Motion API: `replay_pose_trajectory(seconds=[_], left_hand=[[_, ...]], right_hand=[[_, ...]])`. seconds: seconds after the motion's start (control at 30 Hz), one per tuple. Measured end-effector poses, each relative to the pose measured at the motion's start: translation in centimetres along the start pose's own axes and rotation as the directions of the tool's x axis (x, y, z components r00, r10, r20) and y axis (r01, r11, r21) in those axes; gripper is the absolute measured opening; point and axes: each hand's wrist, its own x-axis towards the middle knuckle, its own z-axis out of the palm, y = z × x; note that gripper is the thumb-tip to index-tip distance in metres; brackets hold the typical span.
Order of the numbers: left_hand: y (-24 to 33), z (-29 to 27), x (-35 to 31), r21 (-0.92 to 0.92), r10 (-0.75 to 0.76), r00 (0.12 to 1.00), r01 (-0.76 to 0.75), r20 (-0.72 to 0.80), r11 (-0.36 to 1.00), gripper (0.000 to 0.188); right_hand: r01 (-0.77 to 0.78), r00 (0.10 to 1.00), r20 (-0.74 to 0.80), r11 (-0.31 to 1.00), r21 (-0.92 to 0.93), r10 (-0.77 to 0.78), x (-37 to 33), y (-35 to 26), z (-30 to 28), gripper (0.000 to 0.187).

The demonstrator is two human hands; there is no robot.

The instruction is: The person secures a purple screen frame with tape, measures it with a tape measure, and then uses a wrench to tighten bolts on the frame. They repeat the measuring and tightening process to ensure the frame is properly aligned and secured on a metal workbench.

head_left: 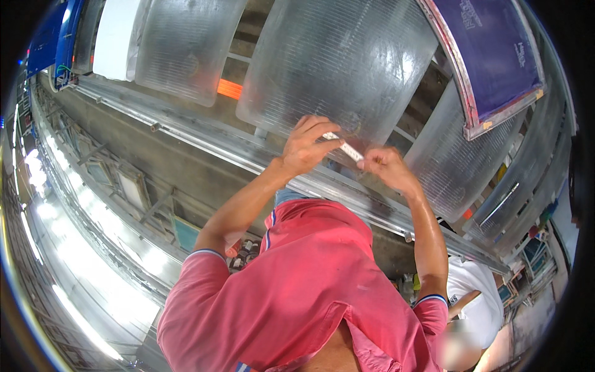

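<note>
In the head view, a person in a pink short-sleeved shirt (310, 291) is filling the lower middle of the frame, both bare forearms reaching up toward the centre. The left hand (308, 147) is curling its fingers and thumb closed around one end of a small, thin white strip (344, 147), possibly tape or a label. The right hand (387, 167) is pinching the strip's other end, fingers drawn almost shut. The strip is stretching between the two hands, just in front of the lower edge of a large, ribbed, translucent plastic panel (341, 62) at upper centre.

The strip appears not yet pressed flat onto anything, so the handling looks to be at an early or middle stage, though this is only a judgement.

A similar translucent panel (186, 43) is hanging at upper left, and a dark blue framed screen (489, 56) is sitting at upper right. Another person in a white shirt (474, 297) is standing at lower right.
</note>
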Motion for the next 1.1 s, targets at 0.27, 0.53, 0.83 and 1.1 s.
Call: replay_pose_trajectory(seconds=[0.27,0.53,0.83,1.1], left_hand=[[-1.4,3.6,-3.9,0.305,-0.381,0.918,0.397,-0.111,0.866,0.052],[0.7,5.9,-4.1,0.325,-0.465,0.882,0.418,0.081,0.849,0.073],[0.5,6.4,-3.2,0.408,-0.529,0.832,0.430,0.167,0.805,0.076],[0.6,6.6,-2.6,0.410,-0.560,0.812,0.461,0.163,0.787,0.076]], right_hand=[[-0.095,0.896,-0.445,0.984,-0.148,0.020,5.5,-0.2,0.3,0.023],[-0.150,0.936,-0.341,0.977,-0.152,0.090,6.5,-0.7,-0.9,0.026],[-0.174,0.940,-0.320,0.971,-0.163,0.115,8.0,0.1,-1.4,0.030],[-0.195,0.945,-0.296,0.967,-0.163,0.140,8.4,-0.6,-1.8,0.032]])
